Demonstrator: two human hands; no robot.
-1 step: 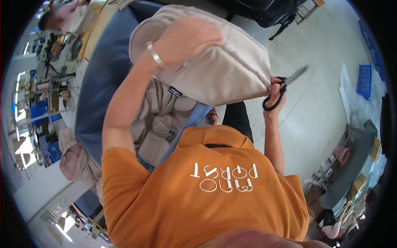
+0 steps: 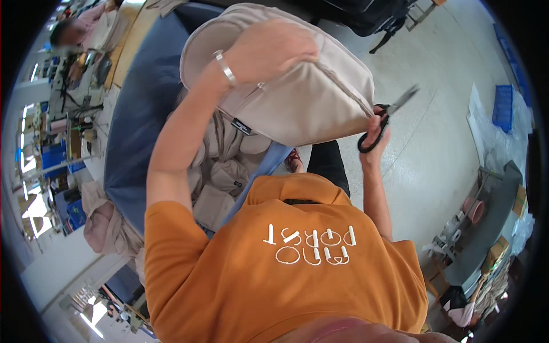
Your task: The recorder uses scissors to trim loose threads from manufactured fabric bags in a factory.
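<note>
A beige fabric bag (image 2: pixel 303 108), with a zipper and a small black label (image 2: pixel 241 126), is held up in front of me. My left hand (image 2: pixel 277 52), with a silver bracelet at the wrist, has its fingers curled closed on the bag's upper seam; the fingertips are partly hidden and a little blurred. At the bag's right corner, my right hand (image 2: pixel 374 137) holds black-handled scissors (image 2: pixel 384 123), the blades pointing up and away to the right. The fingers of that hand also touch the bag's corner.
Below the bag, a large blue fabric bin (image 2: pixel 137 143) holds several beige pieces (image 2: pixel 214 203). A black bag (image 2: pixel 354 14) is at the far side. Workbenches line the left, where another person (image 2: pixel 71 33) sits. A blue crate (image 2: pixel 503 108) and grey table (image 2: pixel 483 228) are at right.
My left hand and forearm have shifted slightly right and up along the bag. The right hand with the scissors has moved a little left.
</note>
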